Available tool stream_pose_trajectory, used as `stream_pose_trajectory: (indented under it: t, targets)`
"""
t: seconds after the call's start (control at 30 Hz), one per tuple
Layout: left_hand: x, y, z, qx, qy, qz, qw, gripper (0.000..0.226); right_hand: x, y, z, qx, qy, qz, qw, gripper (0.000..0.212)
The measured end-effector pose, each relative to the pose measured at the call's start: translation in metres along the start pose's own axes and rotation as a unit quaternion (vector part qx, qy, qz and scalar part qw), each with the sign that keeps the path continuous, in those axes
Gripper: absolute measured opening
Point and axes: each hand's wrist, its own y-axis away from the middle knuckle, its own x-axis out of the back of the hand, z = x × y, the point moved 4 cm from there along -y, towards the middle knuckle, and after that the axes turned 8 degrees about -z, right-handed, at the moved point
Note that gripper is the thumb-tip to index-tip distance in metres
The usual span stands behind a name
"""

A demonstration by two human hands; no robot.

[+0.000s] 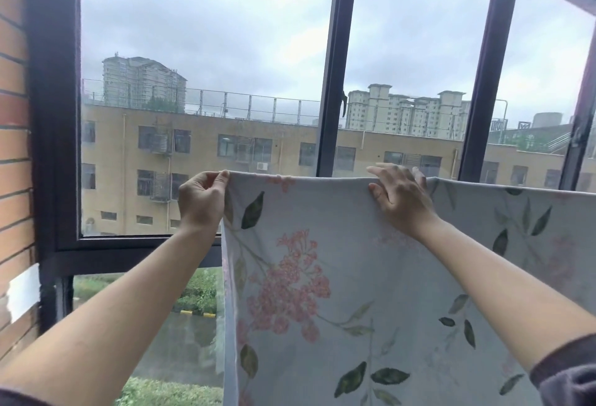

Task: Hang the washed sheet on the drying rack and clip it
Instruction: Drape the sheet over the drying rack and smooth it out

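A pale blue sheet point(354, 260) with pink flowers and green leaves hangs folded over a horizontal line or bar that the cloth hides. Its top fold runs from the middle of the view to the right edge. My left hand point(201, 200) pinches the sheet's upper left corner between thumb and fingers. My right hand point(401, 194) lies on the top fold further right, fingers spread and draped over the cloth. No clip is in view.
A dark-framed window point(335, 83) stands right behind the sheet, with buildings beyond the glass. A brick wall point(14, 147) closes the left side. The window's lower frame rail point(129, 247) crosses under my left forearm.
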Motion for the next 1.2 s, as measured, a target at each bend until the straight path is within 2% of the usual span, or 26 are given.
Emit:
stream_pose_trajectory:
  t: [0.13,0.27,0.37,0.47,0.5,0.6,0.67,0.73,0.8,0.93,1.07,1.2]
  targets:
    - [-0.002,0.015,-0.017,0.044,0.028,-0.034,0.998,0.015,-0.024,0.031,-0.026,0.048,0.064,-0.022,0.997,0.056]
    - [-0.008,0.042,-0.040,0.086,0.052,-0.120,0.988,0.011,-0.058,0.074,-0.063,0.099,0.033,-0.051,0.993,0.054]
    - [-0.021,0.064,-0.060,0.113,0.032,-0.236,0.965,0.041,-0.076,0.100,-0.078,0.079,-0.010,-0.074,0.994,0.055]
    - [-0.030,0.086,-0.081,0.129,0.006,-0.281,0.951,0.060,-0.081,0.117,-0.084,0.049,-0.042,-0.072,0.995,0.055]
    - [-0.032,0.092,-0.089,0.137,0.005,-0.283,0.949,0.059,-0.082,0.122,-0.085,0.040,-0.051,-0.071,0.995,0.054]
    - [-0.042,0.112,-0.107,0.163,0.010,-0.291,0.942,0.031,-0.088,0.138,-0.087,0.027,-0.084,-0.071,0.994,0.051]
    - [-0.050,0.125,-0.119,0.176,0.012,-0.295,0.939,0.022,-0.091,0.146,-0.088,0.023,-0.111,-0.072,0.991,0.048]
    - [-0.053,0.130,-0.127,0.169,0.008,-0.264,0.950,0.017,-0.091,0.152,-0.086,0.018,-0.131,-0.072,0.989,0.045]
    - [-0.046,0.123,-0.128,0.145,0.023,-0.196,0.970,0.007,-0.090,0.156,-0.082,0.012,-0.144,-0.070,0.987,0.040]
    - [-0.024,0.096,-0.115,0.097,0.045,-0.076,0.991,0.012,-0.087,0.162,-0.068,0.013,-0.158,-0.061,0.985,0.037]
    - [-0.022,0.078,-0.113,0.107,-0.008,-0.058,0.993,0.013,-0.090,0.168,-0.058,0.003,-0.147,-0.066,0.987,0.040]
    - [-0.021,0.055,-0.100,0.095,-0.037,0.026,0.994,0.015,-0.090,0.171,-0.049,-0.014,-0.144,-0.100,0.984,0.046]
